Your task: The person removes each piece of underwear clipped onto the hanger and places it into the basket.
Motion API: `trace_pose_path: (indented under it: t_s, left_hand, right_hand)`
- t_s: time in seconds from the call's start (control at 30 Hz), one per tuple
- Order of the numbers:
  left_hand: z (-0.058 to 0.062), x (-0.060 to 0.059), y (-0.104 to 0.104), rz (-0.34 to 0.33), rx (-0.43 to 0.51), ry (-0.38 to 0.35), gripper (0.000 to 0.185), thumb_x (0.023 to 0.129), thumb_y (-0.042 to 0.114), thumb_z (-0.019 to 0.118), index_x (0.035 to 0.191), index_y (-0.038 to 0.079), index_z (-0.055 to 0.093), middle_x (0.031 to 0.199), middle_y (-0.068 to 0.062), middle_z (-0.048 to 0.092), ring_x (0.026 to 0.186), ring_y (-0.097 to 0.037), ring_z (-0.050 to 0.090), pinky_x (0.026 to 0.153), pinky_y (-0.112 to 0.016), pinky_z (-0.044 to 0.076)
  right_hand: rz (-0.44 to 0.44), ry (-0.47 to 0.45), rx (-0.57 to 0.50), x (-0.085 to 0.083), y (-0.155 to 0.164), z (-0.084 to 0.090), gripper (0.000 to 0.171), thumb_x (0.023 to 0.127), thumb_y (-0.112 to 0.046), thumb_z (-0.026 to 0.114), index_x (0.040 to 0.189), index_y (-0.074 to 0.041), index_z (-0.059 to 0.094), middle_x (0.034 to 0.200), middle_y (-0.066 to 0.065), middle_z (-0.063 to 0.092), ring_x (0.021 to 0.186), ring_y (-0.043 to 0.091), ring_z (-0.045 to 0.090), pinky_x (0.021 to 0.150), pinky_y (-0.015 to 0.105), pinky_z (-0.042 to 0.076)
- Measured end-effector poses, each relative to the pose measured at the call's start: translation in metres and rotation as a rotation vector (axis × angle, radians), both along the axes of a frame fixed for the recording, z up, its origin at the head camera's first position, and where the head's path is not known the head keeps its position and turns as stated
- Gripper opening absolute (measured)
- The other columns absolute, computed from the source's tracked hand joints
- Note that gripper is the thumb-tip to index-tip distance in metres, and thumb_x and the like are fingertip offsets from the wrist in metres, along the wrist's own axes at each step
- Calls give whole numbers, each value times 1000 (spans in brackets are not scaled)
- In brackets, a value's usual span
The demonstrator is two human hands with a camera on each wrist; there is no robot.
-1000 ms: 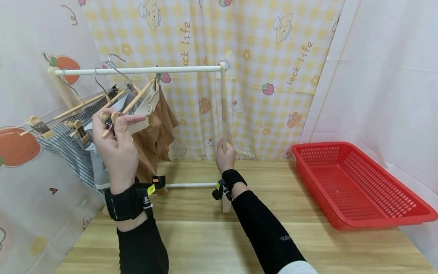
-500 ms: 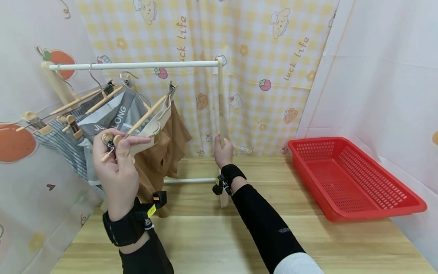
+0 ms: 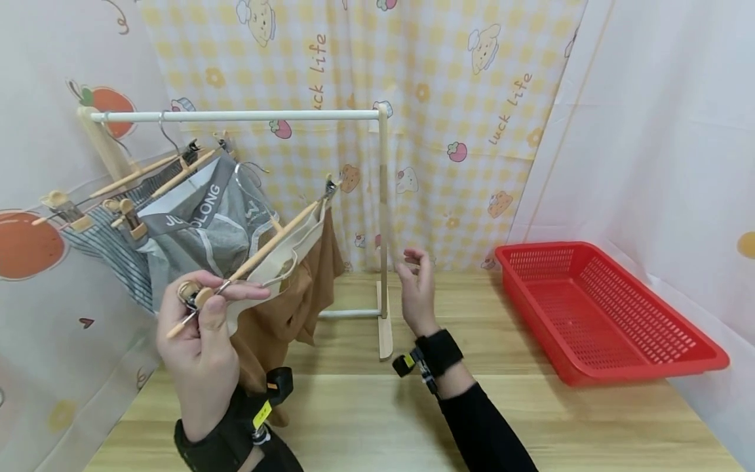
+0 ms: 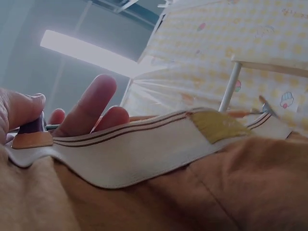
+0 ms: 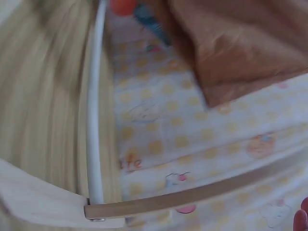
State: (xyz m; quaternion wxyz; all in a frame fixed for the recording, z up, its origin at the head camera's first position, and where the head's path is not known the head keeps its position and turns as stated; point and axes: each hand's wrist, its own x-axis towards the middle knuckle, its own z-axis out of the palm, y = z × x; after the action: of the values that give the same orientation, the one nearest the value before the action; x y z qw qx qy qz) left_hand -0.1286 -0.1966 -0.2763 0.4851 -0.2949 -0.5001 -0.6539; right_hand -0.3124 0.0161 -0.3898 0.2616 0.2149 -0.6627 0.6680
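Left hand [image 3: 200, 341], nearest the camera, pinches the clip end of a wooden hanger [image 3: 259, 252] between thumb and curled fingers. The hanger is off the white rail [image 3: 242, 116] and tilts up to the right, its wire hook [image 3: 250, 172] free in the air below the rail. Brown shorts [image 3: 283, 308] with a cream waistband [image 4: 144, 151] hang from its clips, the hem draping down behind the left wrist toward the wooden table [image 3: 377, 419].

Right hand [image 3: 415, 285] is further in, fingers loosely spread and holding nothing, just right of the rack's upright post [image 3: 383, 216].

Judgement: the step is carrying the loaded hanger clear of the rack. To do it well, keep the pinch firm at the clip, since the load hangs mostly beyond the grip and wants to swing. Support the far clip [image 3: 328, 188] with the free right hand. Keep the hook away from the grey shorts [image 3: 203, 226] hanging on the rail.

Further right, well apart, a red basket [image 3: 613, 367] sits on the table.
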Motion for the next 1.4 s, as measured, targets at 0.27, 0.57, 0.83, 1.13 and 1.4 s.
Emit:
trace_pose_path:
  t_s: [0.27, 0.57, 0.83, 1.13, 1.4]
  left_hand:
    - [-5, -9, 2, -159, -54, 0, 14, 101, -8, 44, 108, -20, 46, 87, -27, 70, 84, -32, 71, 88, -37, 54]
    - [-9, -30, 2, -288, -49, -39, 20, 102, 4, 50, 106, -15, 48, 76, -25, 69, 83, -34, 71, 86, -41, 53]
    - [-13, -46, 7, -441, -133, -23, 25, 104, 12, 48, 106, -13, 49, 72, -21, 69, 77, -33, 70, 80, -39, 54]
    - [-15, -62, 16, -483, -190, -118, 29, 105, 18, 50, 111, -10, 53, 71, -17, 69, 79, -30, 71, 81, -40, 55]
    - [-24, -72, 16, -425, -119, -236, 32, 100, 21, 60, 109, -10, 60, 72, -17, 69, 76, -30, 72, 79, -41, 56]
  right_hand:
    - [21, 82, -42, 21, 47, 11, 40, 95, -16, 44, 122, 13, 53, 124, 28, 52, 105, 20, 50, 90, 30, 39]
    - [14, 102, -52, 33, 83, 46, 41, 102, -16, 40, 130, 10, 53, 132, 24, 53, 125, 26, 47, 102, 39, 38]
    - [112, 103, -86, 40, 90, 59, 43, 103, -16, 37, 141, 4, 48, 137, 13, 54, 130, 30, 46, 108, 45, 36]
    - [177, 193, -160, 46, 100, 69, 38, 104, -28, 40, 123, 0, 58, 103, 12, 70, 93, 24, 67, 88, 30, 49]
    - [172, 170, -211, 53, 103, 68, 25, 103, -16, 41, 94, -1, 59, 86, 10, 66, 75, 18, 70, 80, 30, 54]
